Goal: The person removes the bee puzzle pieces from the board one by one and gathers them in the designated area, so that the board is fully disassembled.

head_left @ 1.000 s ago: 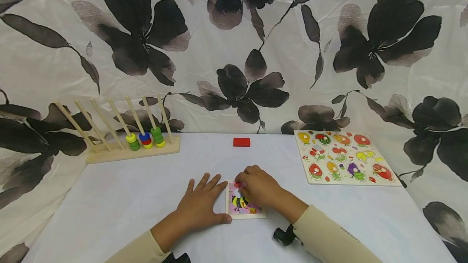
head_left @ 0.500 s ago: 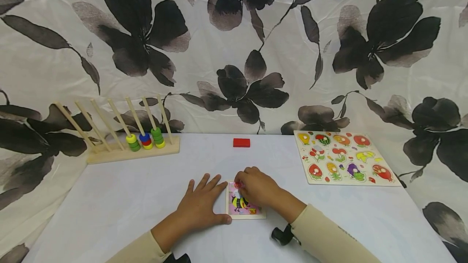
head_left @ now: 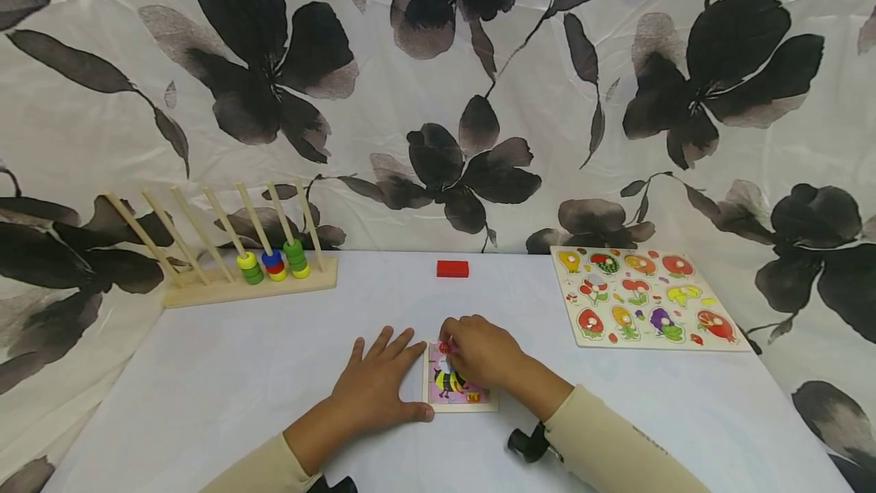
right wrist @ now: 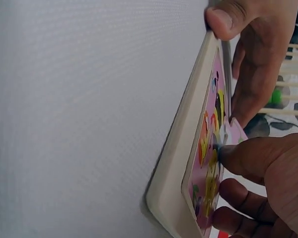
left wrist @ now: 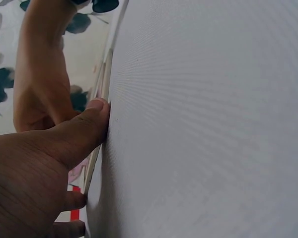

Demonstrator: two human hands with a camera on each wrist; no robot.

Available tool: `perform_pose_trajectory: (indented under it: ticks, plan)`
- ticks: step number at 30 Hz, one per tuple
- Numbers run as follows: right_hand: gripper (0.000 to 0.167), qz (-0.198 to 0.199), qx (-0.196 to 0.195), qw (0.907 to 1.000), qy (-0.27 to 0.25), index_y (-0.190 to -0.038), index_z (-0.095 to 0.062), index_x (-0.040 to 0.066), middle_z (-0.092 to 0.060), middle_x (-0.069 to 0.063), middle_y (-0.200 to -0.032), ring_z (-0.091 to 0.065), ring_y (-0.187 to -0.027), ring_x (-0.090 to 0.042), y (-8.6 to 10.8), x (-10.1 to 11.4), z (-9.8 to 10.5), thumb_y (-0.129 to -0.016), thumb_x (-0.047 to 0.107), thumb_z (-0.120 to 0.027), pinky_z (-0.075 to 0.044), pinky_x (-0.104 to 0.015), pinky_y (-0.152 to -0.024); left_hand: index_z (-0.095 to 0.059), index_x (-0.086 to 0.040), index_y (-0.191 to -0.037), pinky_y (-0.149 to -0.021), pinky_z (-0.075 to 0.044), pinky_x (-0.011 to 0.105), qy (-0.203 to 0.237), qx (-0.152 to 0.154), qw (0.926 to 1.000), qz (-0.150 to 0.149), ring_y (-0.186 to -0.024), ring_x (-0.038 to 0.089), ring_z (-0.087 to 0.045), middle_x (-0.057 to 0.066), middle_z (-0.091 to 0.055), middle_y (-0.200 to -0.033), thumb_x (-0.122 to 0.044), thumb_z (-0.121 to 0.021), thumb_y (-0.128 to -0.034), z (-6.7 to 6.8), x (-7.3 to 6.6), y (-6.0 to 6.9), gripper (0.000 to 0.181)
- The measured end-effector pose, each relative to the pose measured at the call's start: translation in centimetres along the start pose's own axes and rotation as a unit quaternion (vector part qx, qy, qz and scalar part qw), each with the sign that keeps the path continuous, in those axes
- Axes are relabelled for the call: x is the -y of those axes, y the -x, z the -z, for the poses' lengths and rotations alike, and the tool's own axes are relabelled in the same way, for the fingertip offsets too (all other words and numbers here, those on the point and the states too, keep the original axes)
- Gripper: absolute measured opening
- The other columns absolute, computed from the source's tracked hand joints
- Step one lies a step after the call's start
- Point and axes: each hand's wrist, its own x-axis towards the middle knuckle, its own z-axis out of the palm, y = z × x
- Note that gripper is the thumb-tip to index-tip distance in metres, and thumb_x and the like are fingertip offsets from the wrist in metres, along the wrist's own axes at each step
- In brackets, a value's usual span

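A small wooden puzzle with a bee picture (head_left: 448, 381) lies flat on the white table, between the two hands. My left hand (head_left: 375, 389) is spread at its left side, with the thumb (left wrist: 92, 116) against the frame's edge. Over the puzzle's upper right part, my right hand (head_left: 487, 352) has its fingers bent and pinches a pink piece (right wrist: 236, 132), which stands tilted above the board (right wrist: 181, 144) in the right wrist view. The right palm and fingers hide part of the picture in the head view.
A red block (head_left: 452, 269) lies beyond the puzzle. At the back left stands a wooden peg rack (head_left: 253, 292) with coloured rings on some pegs. A fruit puzzle board (head_left: 650, 297) lies at the back right, and a flowered cloth (head_left: 588, 97) hangs behind the table.
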Motion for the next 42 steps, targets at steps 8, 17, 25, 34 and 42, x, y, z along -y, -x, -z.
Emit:
perform_pose_trajectory:
  ticks: [8, 17, 25, 34, 42]
  plan:
    - [0.026, 0.009, -0.014, 0.9998, -0.006, -0.115, -0.069, 0.014, -0.065, 0.006, -0.093, -0.057, -0.090, -0.012, 0.2, 0.1, -0.1, -0.091, 0.021, -0.077, -0.054, -0.028, -0.072, -0.051, -0.021, -0.152, -0.114, -0.014, 0.073, 0.002, -0.003, 1.0000, -0.002, -0.152, 0.040, -0.022, 0.007, -0.037, -0.163, -0.072, -0.078, -0.0718, 0.0, 0.0, 0.0, 0.099]
    - [0.030, 0.005, -0.011, 0.9997, -0.021, -0.116, -0.069, 0.015, -0.063, 0.007, -0.088, -0.056, -0.084, -0.009, 0.2, 0.4, 0.2, -0.089, 0.022, -0.080, -0.052, -0.026, -0.065, -0.051, -0.020, -0.152, -0.114, -0.014, 0.073, 0.001, -0.005, 1.0000, -0.002, -0.152, 0.040, -0.022, 0.007, -0.037, -0.163, -0.072, -0.078, -0.0724, 0.0, 0.0, 0.0, 0.099]
    - [0.029, -0.001, -0.013, 0.9992, -0.037, -0.116, -0.068, 0.015, -0.062, 0.008, -0.086, -0.055, -0.077, -0.006, 0.2, 0.4, 0.0, -0.090, 0.020, -0.079, -0.050, -0.023, -0.063, -0.052, -0.020, -0.151, -0.115, -0.014, 0.073, 0.000, -0.007, 1.0000, -0.001, -0.152, 0.040, -0.022, 0.007, -0.038, -0.163, -0.072, -0.079, -0.0718, -0.2, 0.1, 0.0, 0.099]
    - [0.030, -0.018, -0.040, 0.9981, -0.044, -0.116, -0.069, 0.017, -0.061, 0.011, -0.085, -0.054, -0.076, -0.006, 0.5, 0.2, 0.3, -0.088, 0.023, -0.079, -0.049, -0.024, -0.062, -0.051, -0.021, -0.152, -0.115, -0.013, 0.072, 0.001, -0.006, 1.0000, -0.001, -0.152, 0.040, -0.022, 0.007, -0.038, -0.162, -0.071, -0.080, -0.0717, -0.1, 0.1, 0.0, 0.099]
    - [0.031, -0.050, -0.040, 0.9958, -0.065, -0.115, -0.071, 0.018, -0.060, 0.011, -0.084, -0.054, -0.076, -0.007, 1.6, -1.3, 0.7, -0.087, 0.024, -0.079, -0.049, -0.025, -0.062, -0.052, -0.021, -0.152, -0.115, -0.013, 0.072, 0.005, -0.001, 1.0000, 0.008, -0.153, 0.039, -0.022, 0.007, -0.038, -0.162, -0.071, -0.080, -0.0707, 0.0, -0.1, 0.0, 0.100]
